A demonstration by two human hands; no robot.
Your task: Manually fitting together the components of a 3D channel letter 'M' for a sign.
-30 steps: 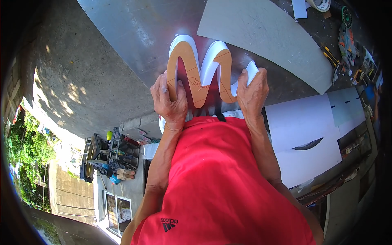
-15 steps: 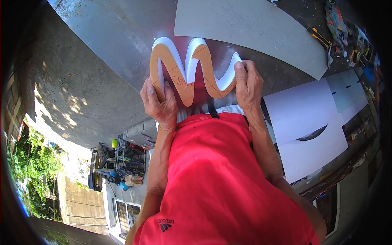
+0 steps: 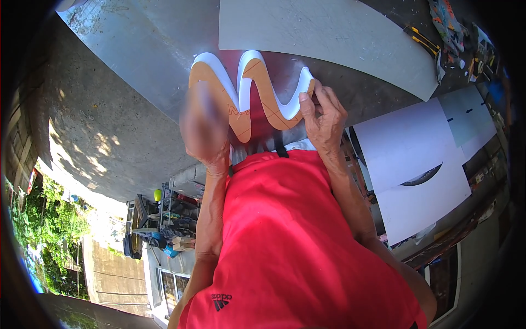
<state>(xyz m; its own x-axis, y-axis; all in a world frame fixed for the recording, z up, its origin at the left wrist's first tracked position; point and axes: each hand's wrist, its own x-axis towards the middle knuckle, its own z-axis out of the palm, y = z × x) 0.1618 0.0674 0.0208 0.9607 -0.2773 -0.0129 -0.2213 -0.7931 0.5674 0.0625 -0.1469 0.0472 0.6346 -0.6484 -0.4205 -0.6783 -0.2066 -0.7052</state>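
Note:
A wavy sign letter with a brown paper-covered face and white side walls is in front of me, over the near edge of a shiny grey table. My right hand grips its right end, thumb on the near side and fingers round the outer edge. Over the letter's left end is my left hand, smeared by a blur, so its fingers and their hold on the letter cannot be made out.
On the table lies a large pale grey sheet. A yellow and black cutter lies beyond its right end. White panels stand to my right. At the lower left is a cluttered metal rack on the concrete ground.
The letter and both hands appear slightly farther left. My left hand has turned to a blur over the letter's left end, and my right hand's fingers have shifted on the right end.

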